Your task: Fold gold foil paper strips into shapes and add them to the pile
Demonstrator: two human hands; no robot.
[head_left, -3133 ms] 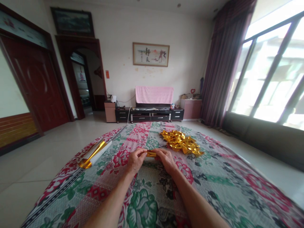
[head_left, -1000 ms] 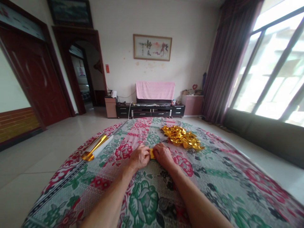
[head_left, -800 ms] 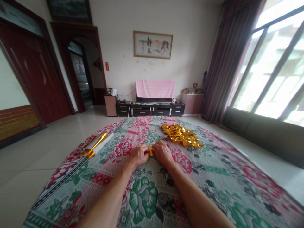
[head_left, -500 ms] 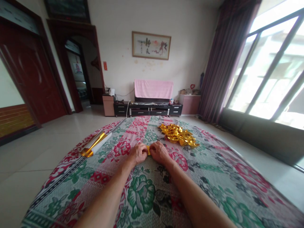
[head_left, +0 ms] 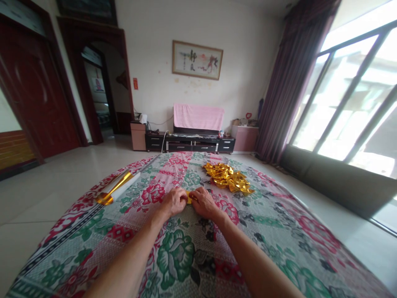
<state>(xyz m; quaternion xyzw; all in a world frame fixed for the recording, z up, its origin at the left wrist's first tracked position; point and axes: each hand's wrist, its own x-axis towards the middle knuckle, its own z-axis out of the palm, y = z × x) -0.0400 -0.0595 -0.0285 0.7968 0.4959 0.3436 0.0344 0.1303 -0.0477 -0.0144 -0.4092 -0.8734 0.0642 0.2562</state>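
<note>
Between my hands is a small piece of yellow-gold paper (head_left: 189, 197), mostly hidden by fingers, low over the flowered tablecloth (head_left: 176, 252). My left hand (head_left: 174, 201) is closed on its left end. My right hand (head_left: 202, 201), fingers curled, pinches its right side. Just beyond my right hand lies a heap of shiny gold folded foil pieces (head_left: 228, 178). Off to the left, a partly curled stack of gold foil sheets (head_left: 119, 188) with white undersides rests near the cloth's edge.
The round table's cloth drops off at the left edge, with tiled floor (head_left: 27, 207) beyond. Across the room stands a low black TV cabinet (head_left: 189, 142) with a pink cloth (head_left: 198, 119) over the screen. A purple curtain (head_left: 287, 82) and windows are on the right.
The view has shifted slightly, so the table things appear a little further left. Both hands stay on the gold paper, with the right fingers a little more spread over it.
</note>
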